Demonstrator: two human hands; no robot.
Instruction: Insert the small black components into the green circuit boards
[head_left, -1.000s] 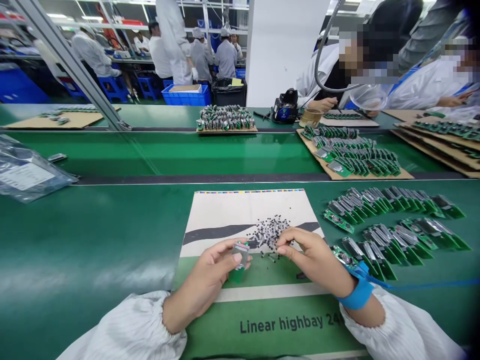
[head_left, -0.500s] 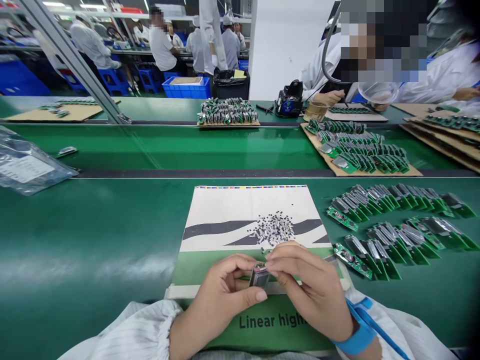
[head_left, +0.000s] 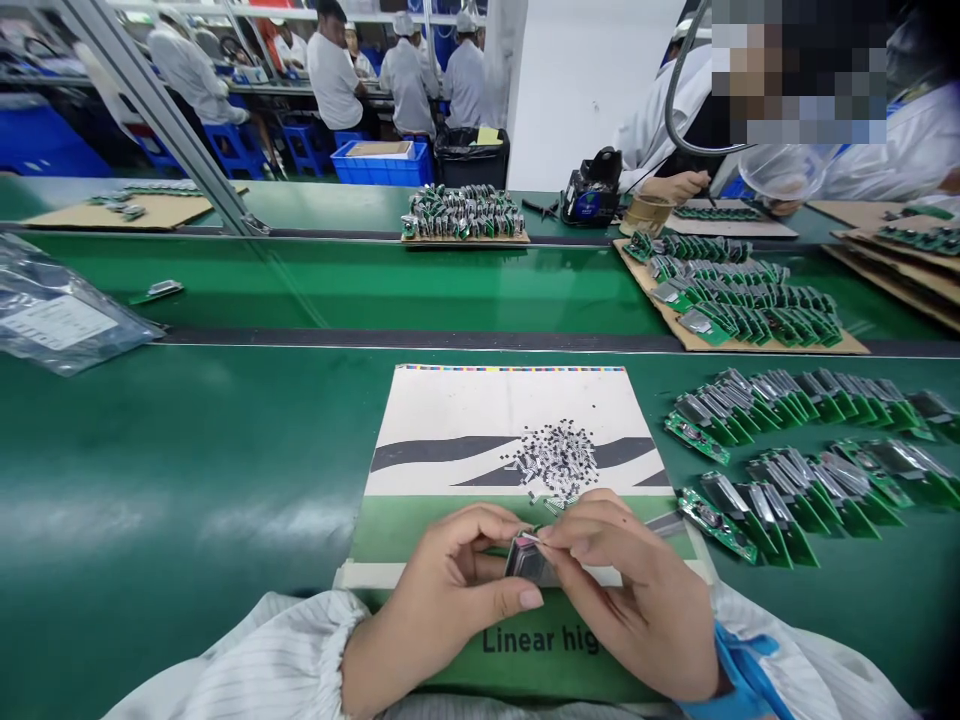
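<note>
The left hand pinches a small module above the printed cardboard toward its near edge, the right hand pressing thumb and forefinger together at the module's upper end, loose parts heaped toward the cardboard's far right corner.

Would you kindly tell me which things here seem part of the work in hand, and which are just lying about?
Seemingly in use:
board in the left hand
pile of small parts
printed cardboard
probably the boards at right

Seemingly lying about:
plastic bag at far left
blue crate
</note>
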